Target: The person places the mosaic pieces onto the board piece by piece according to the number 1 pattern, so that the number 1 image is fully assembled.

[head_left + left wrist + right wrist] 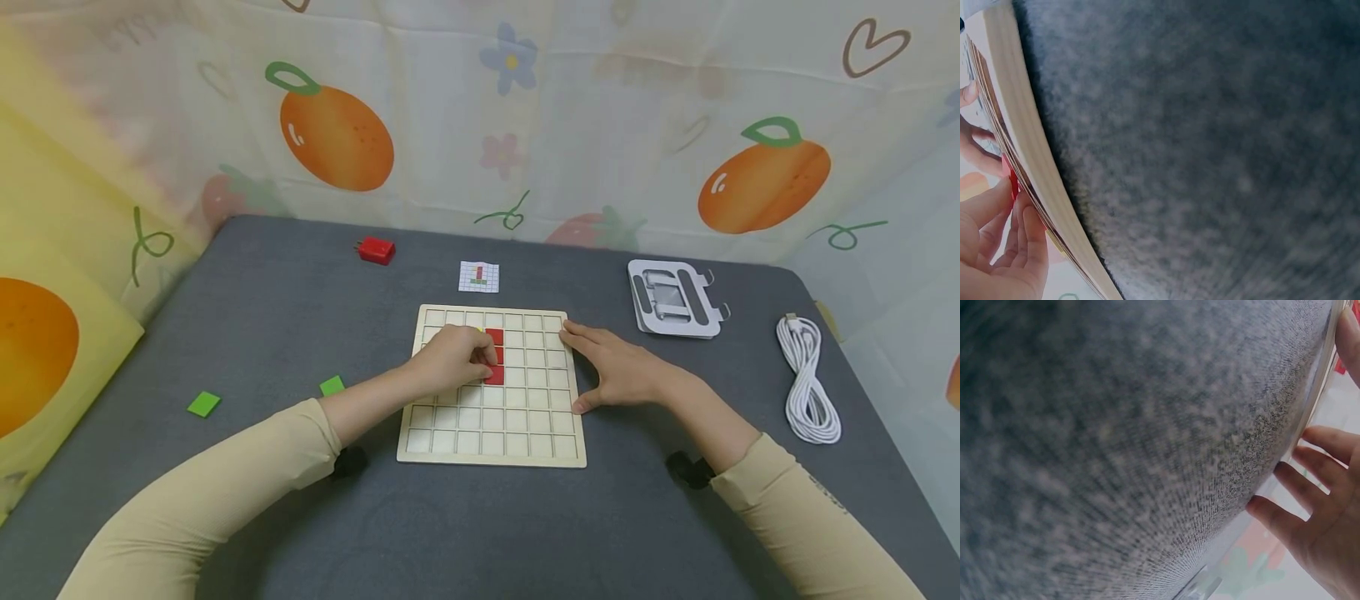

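A pale wooden grid board lies on the dark table. Red square tiles stand in one column of its cells, partly covered by fingers. My left hand is over the board, thumb and fingertips bent together; in the left wrist view they pinch a red tile. Just past those fingers, a sliver of yellow tile shows. With spread fingers, my right hand rests on the board's right edge. The right wrist view shows its fingertips touching that edge.
Left of the board lie two green tiles, one partly behind the left forearm. Behind the board are a small pattern card and a red plug adapter. A white folding stand and a coiled white cable lie at right.
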`<action>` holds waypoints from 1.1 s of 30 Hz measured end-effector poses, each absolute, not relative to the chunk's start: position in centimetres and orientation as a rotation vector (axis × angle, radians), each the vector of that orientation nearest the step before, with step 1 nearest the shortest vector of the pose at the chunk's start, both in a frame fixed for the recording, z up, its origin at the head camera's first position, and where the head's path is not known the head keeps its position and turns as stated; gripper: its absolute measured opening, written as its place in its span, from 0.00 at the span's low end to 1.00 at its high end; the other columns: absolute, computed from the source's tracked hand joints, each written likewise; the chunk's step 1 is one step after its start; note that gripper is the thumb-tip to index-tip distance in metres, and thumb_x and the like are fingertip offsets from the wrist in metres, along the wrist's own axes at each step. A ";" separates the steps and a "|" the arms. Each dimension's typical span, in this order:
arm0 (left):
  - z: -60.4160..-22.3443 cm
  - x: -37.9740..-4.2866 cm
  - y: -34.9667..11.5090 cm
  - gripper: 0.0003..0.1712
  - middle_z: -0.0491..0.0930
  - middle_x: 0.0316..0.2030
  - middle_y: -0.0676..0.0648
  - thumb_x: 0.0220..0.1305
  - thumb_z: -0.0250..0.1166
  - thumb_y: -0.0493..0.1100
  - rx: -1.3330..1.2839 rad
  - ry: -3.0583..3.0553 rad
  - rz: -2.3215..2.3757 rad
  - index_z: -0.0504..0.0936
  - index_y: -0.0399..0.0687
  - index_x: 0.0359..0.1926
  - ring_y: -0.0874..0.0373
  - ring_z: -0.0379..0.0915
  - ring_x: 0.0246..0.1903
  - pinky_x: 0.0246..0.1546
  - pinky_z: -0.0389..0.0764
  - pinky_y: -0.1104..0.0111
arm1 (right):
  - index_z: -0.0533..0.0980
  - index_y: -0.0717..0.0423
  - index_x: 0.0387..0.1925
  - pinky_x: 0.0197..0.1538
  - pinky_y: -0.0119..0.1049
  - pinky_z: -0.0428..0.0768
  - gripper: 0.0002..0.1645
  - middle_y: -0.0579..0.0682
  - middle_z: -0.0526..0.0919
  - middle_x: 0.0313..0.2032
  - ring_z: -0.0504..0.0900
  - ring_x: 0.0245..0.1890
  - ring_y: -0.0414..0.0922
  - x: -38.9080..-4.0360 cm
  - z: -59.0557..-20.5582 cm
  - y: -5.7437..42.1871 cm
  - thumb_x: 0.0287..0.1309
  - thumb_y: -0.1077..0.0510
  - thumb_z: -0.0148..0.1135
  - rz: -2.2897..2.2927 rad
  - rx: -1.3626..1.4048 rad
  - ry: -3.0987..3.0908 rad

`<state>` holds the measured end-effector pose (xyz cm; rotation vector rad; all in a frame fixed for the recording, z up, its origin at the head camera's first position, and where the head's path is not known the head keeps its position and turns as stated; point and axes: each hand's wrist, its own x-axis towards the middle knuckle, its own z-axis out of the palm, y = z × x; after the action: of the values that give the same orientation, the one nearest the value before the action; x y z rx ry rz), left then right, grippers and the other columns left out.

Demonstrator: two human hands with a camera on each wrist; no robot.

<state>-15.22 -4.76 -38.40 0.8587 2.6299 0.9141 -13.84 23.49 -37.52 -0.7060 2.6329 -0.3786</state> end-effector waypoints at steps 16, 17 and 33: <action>-38.3 -15.3 -4.5 0.07 0.83 0.24 0.53 0.56 0.72 0.36 0.909 2.671 0.815 0.84 0.48 0.23 0.62 0.74 0.29 0.35 0.75 0.72 | 0.53 0.56 0.76 0.72 0.60 0.62 0.66 0.55 0.49 0.79 0.53 0.77 0.61 -13.8 -37.5 23.5 0.43 0.39 0.77 -0.389 -0.715 2.638; -38.3 -15.3 -4.6 0.07 0.83 0.24 0.53 0.56 0.72 0.36 0.909 2.670 0.814 0.84 0.48 0.23 0.62 0.74 0.28 0.35 0.75 0.72 | 0.53 0.57 0.76 0.71 0.60 0.62 0.66 0.56 0.49 0.79 0.53 0.77 0.61 -13.7 -37.5 23.4 0.43 0.39 0.77 -0.386 -0.719 2.639; -37.1 -15.8 -6.0 0.04 0.85 0.28 0.50 0.55 0.68 0.33 0.917 2.555 0.919 0.85 0.45 0.31 0.63 0.79 0.30 0.39 0.79 0.71 | 0.52 0.56 0.76 0.72 0.60 0.62 0.66 0.55 0.48 0.79 0.53 0.77 0.61 -13.7 -37.4 23.4 0.44 0.40 0.77 -0.382 -0.704 2.631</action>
<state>-15.78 -6.03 -37.11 0.9173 2.5546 0.9191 -13.71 23.41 -37.37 -0.7037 2.6306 -0.3820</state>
